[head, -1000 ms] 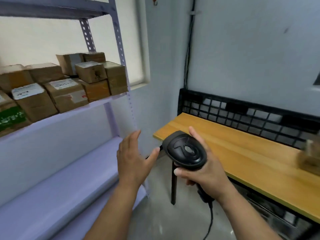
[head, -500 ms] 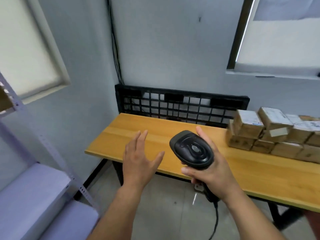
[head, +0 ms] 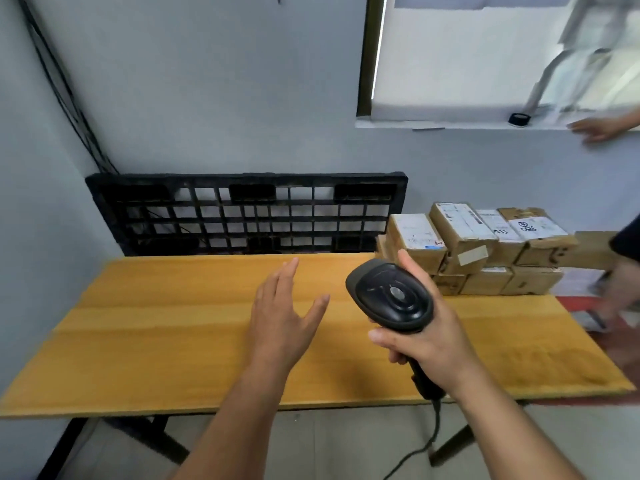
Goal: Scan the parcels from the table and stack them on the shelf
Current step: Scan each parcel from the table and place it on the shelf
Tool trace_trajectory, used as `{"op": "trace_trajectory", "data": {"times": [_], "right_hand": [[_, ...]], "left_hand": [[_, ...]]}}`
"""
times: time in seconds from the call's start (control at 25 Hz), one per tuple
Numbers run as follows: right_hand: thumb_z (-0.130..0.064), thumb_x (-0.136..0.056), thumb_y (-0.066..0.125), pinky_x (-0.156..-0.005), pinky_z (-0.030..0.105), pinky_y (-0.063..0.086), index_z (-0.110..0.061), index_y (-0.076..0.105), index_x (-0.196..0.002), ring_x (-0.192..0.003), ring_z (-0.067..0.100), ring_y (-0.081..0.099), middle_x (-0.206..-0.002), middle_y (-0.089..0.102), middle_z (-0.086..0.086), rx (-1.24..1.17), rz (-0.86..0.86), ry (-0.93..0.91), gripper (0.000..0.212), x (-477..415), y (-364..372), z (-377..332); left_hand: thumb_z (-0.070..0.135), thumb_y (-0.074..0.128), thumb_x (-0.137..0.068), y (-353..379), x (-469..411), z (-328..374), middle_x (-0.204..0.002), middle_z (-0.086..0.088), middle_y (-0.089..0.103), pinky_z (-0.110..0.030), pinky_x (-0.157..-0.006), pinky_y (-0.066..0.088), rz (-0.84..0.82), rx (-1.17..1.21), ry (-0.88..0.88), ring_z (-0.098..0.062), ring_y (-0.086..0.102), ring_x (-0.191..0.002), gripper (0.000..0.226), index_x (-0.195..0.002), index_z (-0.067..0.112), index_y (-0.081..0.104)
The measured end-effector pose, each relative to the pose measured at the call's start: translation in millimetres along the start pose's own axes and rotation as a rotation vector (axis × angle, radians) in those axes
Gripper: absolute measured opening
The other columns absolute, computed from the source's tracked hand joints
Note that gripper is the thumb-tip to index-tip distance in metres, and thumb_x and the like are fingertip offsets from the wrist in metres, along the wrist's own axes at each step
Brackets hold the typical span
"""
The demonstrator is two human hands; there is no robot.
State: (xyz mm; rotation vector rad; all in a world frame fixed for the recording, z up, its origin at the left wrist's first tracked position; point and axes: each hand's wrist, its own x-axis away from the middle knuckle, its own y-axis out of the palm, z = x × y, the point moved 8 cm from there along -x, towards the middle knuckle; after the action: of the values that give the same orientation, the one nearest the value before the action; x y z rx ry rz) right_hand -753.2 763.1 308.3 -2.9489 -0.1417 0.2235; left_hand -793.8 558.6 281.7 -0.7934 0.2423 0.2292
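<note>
The scanner (head: 389,294) is gripped in the right hand (head: 429,344), whose fingers (head: 381,336) are curled round its handle. The left hand (head: 280,317) is held over the worktop (head: 156,341) with its fingers (head: 289,271) straight, slightly spread and holding nothing. The parcels (head: 478,244) are stacked in two layers at centre right of the frame, at the back of the worktop.

The step in hand is judged to be the reach for the next parcel. It is best taken from the top layer at the near left end, so that the stack is not disturbed, and turned label-up towards the scanner.

Compared with half a second ago, the shelf post at the left edge is no longer seen, the worktop is faced squarely and the whole stack is in view. The posture of both hands is unchanged.
</note>
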Motion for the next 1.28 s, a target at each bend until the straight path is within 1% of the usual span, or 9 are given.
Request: {"op": "trace_trajectory", "data": {"times": [0.12,0.32,0.44,0.64,0.8,0.92,1.04,1.2,1.28], "right_hand": [[0.003,-0.064,0.085,-0.047,0.032,0.051,-0.056,0.034,-0.135,-0.052,0.015,0.061,-0.113,0.066,0.003,0.026,0.090,0.028,0.105,-14,-44,16],[0.001,-0.065,0.085,-0.048,0.031,0.052,-0.063,0.034,-0.132,-0.051,0.021,0.060,-0.119,0.063,0.006,0.041,0.123,0.055,0.105,-52,-114,49],[0.002,-0.067,0.085,-0.049,0.029,0.051,-0.063,0.031,-0.131,-0.051,0.022,0.060,-0.115,0.064,0.010,0.032,0.088,0.091,0.105,-83,-152,73],[-0.003,-0.068,0.087,-0.052,0.035,0.053,-0.065,0.032,-0.132,-0.052,0.027,0.060,-0.118,0.063,-0.008,0.019,-0.007,0.147,0.105,-124,-182,116],[-0.006,-0.068,0.087,-0.051,0.032,0.053,-0.060,0.027,-0.138,-0.053,0.022,0.063,-0.121,0.063,-0.007,0.023,-0.072,0.171,0.107,-138,-186,135],[-0.006,-0.068,0.087,-0.050,0.026,0.052,-0.060,0.026,-0.136,-0.056,0.015,0.066,-0.121,0.061,-0.007,0.016,-0.046,0.173,0.106,-140,-189,138],[-0.008,-0.068,0.087,-0.051,0.025,0.052,-0.058,0.024,-0.140,-0.058,0.012,0.067,-0.122,0.062,-0.006,0.022,-0.043,0.190,0.108,-139,-184,141],[-0.009,-0.069,0.087,-0.053,0.030,0.053,-0.054,0.021,-0.147,-0.056,0.019,0.065,-0.123,0.063,-0.005,0.018,-0.065,0.210,0.111,-138,-178,141],[-0.007,-0.069,0.087,-0.053,0.031,0.053,-0.051,0.021,-0.148,-0.055,0.024,0.064,-0.122,0.064,-0.003,0.001,-0.060,0.215,0.111,-135,-177,140]], "left_hand": [[0.052,0.057,-0.088,41,-21,19,-0.149,0.006,0.037,-0.032,-0.108,0.031,-0.057,0.042,0.013,-0.013,0.031,-0.135,0.071,-0.149,0.030,0.028],[0.052,0.053,-0.091,101,-60,53,-0.149,0.008,0.036,-0.030,-0.106,0.032,-0.091,0.080,0.004,-0.011,0.032,-0.136,0.067,-0.149,0.030,0.028],[0.052,0.051,-0.093,144,-88,72,-0.151,0.007,0.035,-0.034,-0.109,0.035,-0.115,0.106,-0.045,-0.010,0.033,-0.137,0.066,-0.150,0.029,0.027],[0.047,0.047,-0.097,209,-128,82,-0.153,0.000,0.035,-0.046,-0.110,0.037,-0.165,0.154,-0.179,-0.016,0.034,-0.138,0.062,-0.151,0.024,0.026],[0.045,0.046,-0.098,248,-139,75,-0.154,-0.005,0.034,-0.048,-0.106,0.041,-0.247,0.246,-0.319,-0.021,0.038,-0.137,0.063,-0.152,0.022,0.024],[0.042,0.044,-0.100,263,-132,68,-0.152,-0.008,0.037,-0.041,-0.102,0.044,-0.344,0.318,-0.417,-0.024,0.041,-0.134,0.062,-0.153,0.022,0.020],[0.033,0.047,-0.100,266,-127,69,-0.149,-0.004,0.041,-0.035,-0.094,0.047,-0.428,0.423,-0.421,-0.020,0.047,-0.125,0.064,-0.154,0.029,0.014],[0.035,0.051,-0.098,266,-117,70,-0.149,0.003,0.043,-0.014,-0.077,0.044,-0.535,0.511,-0.388,-0.004,0.051,-0.108,0.072,-0.151,0.045,0.004],[0.039,0.053,-0.096,262,-111,69,-0.152,0.005,0.037,-0.011,-0.076,0.041,-0.550,0.536,-0.361,-0.005,0.048,-0.117,0.076,-0.149,0.050,-0.001]]}}
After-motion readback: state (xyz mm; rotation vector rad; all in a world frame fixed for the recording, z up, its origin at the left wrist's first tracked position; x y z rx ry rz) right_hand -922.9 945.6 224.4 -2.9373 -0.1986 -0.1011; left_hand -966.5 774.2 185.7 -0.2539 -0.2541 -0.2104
